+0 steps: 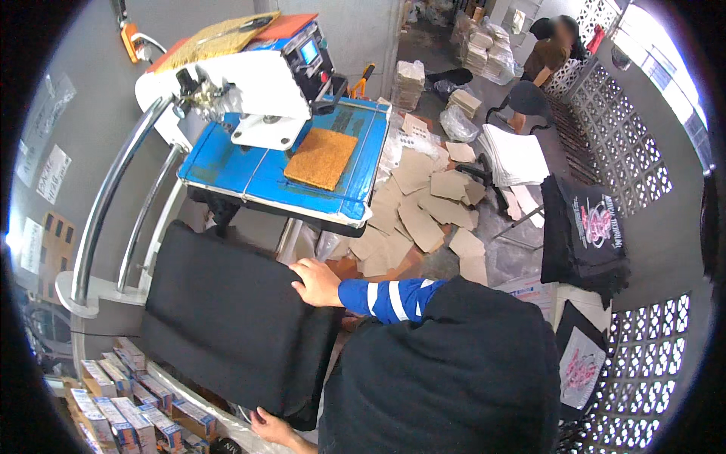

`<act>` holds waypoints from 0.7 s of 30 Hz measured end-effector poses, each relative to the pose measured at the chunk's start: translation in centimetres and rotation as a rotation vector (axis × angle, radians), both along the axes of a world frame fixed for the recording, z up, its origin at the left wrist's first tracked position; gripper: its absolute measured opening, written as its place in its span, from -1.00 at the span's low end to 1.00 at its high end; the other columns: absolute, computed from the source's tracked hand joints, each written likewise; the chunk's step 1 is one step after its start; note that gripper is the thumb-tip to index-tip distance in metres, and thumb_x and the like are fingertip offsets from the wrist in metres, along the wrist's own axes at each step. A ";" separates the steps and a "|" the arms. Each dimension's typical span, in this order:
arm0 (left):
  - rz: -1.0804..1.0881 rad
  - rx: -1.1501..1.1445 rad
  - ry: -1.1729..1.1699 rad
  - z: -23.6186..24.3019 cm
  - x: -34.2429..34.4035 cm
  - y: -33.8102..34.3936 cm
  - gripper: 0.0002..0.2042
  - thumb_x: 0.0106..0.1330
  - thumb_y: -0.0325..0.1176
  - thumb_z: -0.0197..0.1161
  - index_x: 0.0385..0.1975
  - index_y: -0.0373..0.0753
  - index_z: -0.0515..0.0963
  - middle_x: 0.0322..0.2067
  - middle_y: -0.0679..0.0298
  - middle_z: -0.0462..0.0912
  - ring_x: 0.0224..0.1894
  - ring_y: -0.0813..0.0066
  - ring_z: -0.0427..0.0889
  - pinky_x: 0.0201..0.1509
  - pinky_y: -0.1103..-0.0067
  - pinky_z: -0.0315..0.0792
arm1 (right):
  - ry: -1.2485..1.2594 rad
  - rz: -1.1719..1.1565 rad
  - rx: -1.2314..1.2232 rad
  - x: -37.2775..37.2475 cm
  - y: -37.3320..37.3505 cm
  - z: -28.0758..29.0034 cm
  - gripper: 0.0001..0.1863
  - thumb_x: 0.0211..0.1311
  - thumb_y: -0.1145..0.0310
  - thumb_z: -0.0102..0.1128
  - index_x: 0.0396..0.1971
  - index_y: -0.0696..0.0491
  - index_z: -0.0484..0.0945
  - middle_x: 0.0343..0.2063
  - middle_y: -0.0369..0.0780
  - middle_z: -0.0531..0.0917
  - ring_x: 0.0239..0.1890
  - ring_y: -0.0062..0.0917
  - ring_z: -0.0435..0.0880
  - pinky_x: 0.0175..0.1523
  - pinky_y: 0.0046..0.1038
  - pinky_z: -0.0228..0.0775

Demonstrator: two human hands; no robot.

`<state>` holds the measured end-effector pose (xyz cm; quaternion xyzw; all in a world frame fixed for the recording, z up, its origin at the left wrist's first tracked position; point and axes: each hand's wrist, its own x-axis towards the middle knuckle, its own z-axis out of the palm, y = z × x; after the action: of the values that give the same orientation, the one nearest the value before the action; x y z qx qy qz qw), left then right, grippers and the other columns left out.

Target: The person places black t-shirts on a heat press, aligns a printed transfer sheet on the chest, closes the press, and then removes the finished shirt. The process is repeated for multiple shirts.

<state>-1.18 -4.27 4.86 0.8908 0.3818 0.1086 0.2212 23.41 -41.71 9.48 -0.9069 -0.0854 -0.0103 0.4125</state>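
Here, the black cloth lies spread at centre left of the frame. At its upper right edge, the right hand rests with bent fingers; the left hand touches its bottom edge. Whether either hand's fingers grip it, I cannot tell. Small boxes fill the lower left.

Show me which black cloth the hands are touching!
The large plain black cloth at left: the right hand rests on it, the left hand is at its lower edge. The black cloths at right have pink prints.
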 end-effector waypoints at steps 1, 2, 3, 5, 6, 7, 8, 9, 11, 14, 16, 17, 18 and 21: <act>-0.029 -0.128 -0.019 0.4 -0.1 0.8 -0.49 0.49 -0.15 0.30 0.16 -0.53 0.57 0.12 -0.25 0.63 0.16 -0.06 0.64 0.28 0.27 0.48 | 0.140 -0.058 0.015 0.5 -0.1 0.1 -0.51 0.35 0.21 0.31 0.15 0.20 0.58 0.20 0.10 0.56 0.27 0.02 0.53 0.33 -0.10 0.41; -0.044 -0.224 -0.036 0.8 -0.1 1.2 -0.50 0.48 -0.15 0.31 0.13 -0.55 0.59 0.07 -0.23 0.67 0.12 -0.02 0.67 0.23 0.29 0.51 | 0.136 -0.069 -0.054 1.1 -0.4 0.2 -0.58 0.32 0.23 0.33 0.03 0.22 0.65 0.03 0.09 0.68 0.13 0.00 0.65 0.22 -0.13 0.51; -0.041 -0.294 -0.052 1.4 0.1 1.6 -0.51 0.48 -0.16 0.32 0.10 -0.57 0.60 0.01 -0.20 0.71 0.07 0.02 0.70 0.19 0.31 0.53 | 0.146 -0.031 -0.073 1.7 -0.6 0.4 -0.60 0.30 0.22 0.35 -0.01 0.22 0.67 -0.01 0.10 0.70 0.09 0.00 0.67 0.18 -0.11 0.52; -0.064 -0.384 -0.119 2.4 1.0 1.5 -0.53 0.43 -0.26 0.35 0.11 -0.60 0.58 0.08 -0.18 0.69 0.07 0.15 0.71 0.20 0.40 0.54 | 0.248 0.040 -0.132 2.8 -1.2 0.8 -0.62 0.25 0.21 0.39 -0.09 0.21 0.71 -0.09 0.12 0.73 0.03 0.01 0.71 0.11 -0.06 0.55; -0.050 -0.356 -0.153 2.6 1.7 1.2 -0.51 0.42 -0.25 0.36 0.13 -0.60 0.57 0.08 -0.18 0.69 0.08 0.15 0.70 0.20 0.40 0.54 | 0.269 0.055 -0.150 3.3 -1.3 1.0 -0.64 0.18 0.19 0.44 -0.21 0.19 0.75 -0.24 0.13 0.75 -0.09 0.03 0.75 0.03 0.00 0.58; -0.072 -0.388 -0.153 2.8 1.5 0.5 -0.47 0.41 -0.22 0.35 0.17 -0.59 0.54 0.12 -0.21 0.67 0.14 0.06 0.68 0.27 0.34 0.51 | 0.233 0.079 -0.176 3.5 -1.5 1.1 -0.67 0.16 0.17 0.44 -0.27 0.16 0.76 -0.29 0.11 0.75 -0.12 0.03 0.76 0.02 0.00 0.58; -0.136 -0.200 -0.044 2.9 2.1 0.1 -0.46 0.43 -0.16 0.31 0.17 -0.58 0.55 0.13 -0.23 0.66 0.17 -0.05 0.66 0.33 0.28 0.47 | 0.206 0.094 -0.247 3.6 -1.6 1.1 -0.65 0.15 0.15 0.43 -0.27 0.16 0.77 -0.27 0.10 0.76 -0.12 0.02 0.76 0.01 -0.01 0.58; -0.112 -0.055 -0.065 2.8 1.6 -1.1 -0.47 0.42 -0.13 0.28 0.14 -0.55 0.58 0.07 -0.23 0.67 0.15 -0.14 0.64 0.33 0.23 0.45 | 0.184 0.097 -0.247 3.5 -1.6 1.1 -0.63 0.15 0.14 0.42 -0.24 0.16 0.77 -0.24 0.10 0.76 -0.11 0.01 0.76 0.03 -0.03 0.58; -0.099 -0.120 -0.144 3.0 1.2 -2.6 -0.50 0.36 -0.13 0.31 0.08 -0.48 0.64 -0.02 -0.21 0.70 0.08 -0.19 0.64 0.23 0.18 0.48 | 0.127 0.036 -0.222 2.9 -1.6 0.9 -0.56 0.14 0.13 0.46 -0.14 0.19 0.77 -0.16 0.10 0.77 -0.06 -0.03 0.77 0.10 -0.11 0.59; 0.043 -0.032 -0.203 4.1 0.6 -4.7 -0.59 0.30 -0.21 0.38 -0.03 -0.46 0.70 -0.08 -0.18 0.74 -0.01 -0.13 0.73 0.15 0.23 0.54 | -0.037 0.010 -0.285 2.0 -2.0 0.8 -0.53 0.21 0.12 0.45 -0.08 0.23 0.74 -0.15 0.10 0.77 -0.03 -0.05 0.77 0.11 -0.14 0.59; 0.149 -0.143 -0.138 5.1 0.6 -5.3 -0.62 0.30 -0.22 0.41 -0.07 -0.44 0.71 -0.14 -0.14 0.75 -0.05 -0.08 0.75 0.11 0.23 0.56 | 0.038 0.007 -0.321 2.1 -2.2 0.8 -0.55 0.24 0.12 0.44 -0.09 0.22 0.74 -0.15 0.07 0.78 -0.04 -0.05 0.78 0.11 -0.16 0.59; 0.142 -0.179 -0.093 5.6 0.8 -5.2 -0.64 0.30 -0.25 0.42 -0.07 -0.43 0.71 -0.13 -0.11 0.75 -0.03 -0.06 0.74 0.11 0.23 0.56 | 0.045 -0.010 -0.322 2.3 -2.3 0.8 -0.59 0.27 0.13 0.41 -0.11 0.19 0.76 -0.17 0.07 0.79 -0.02 -0.02 0.76 0.12 -0.12 0.57; 0.156 -0.164 -0.080 5.9 0.7 -5.3 -0.65 0.29 -0.25 0.43 -0.09 -0.43 0.71 -0.11 -0.11 0.75 -0.01 -0.03 0.74 0.12 0.26 0.56 | 0.084 0.015 -0.293 2.5 -2.6 0.8 -0.56 0.25 0.11 0.43 -0.10 0.19 0.76 -0.16 0.07 0.78 -0.02 -0.04 0.77 0.12 -0.14 0.57; 0.146 -0.303 -0.083 5.6 0.9 -4.6 -0.59 0.32 -0.20 0.44 0.00 -0.41 0.68 -0.04 -0.06 0.75 0.02 0.08 0.74 0.13 0.33 0.55 | 0.200 0.097 -0.226 3.8 -3.8 0.0 -0.51 0.32 0.03 0.39 -0.04 0.19 0.74 -0.08 0.01 0.79 0.02 -0.13 0.76 0.17 -0.21 0.54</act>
<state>-0.30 -8.90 10.49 0.8120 0.4481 0.1022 0.3597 27.20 -45.55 9.45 -0.9389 -0.0880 0.1098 0.3142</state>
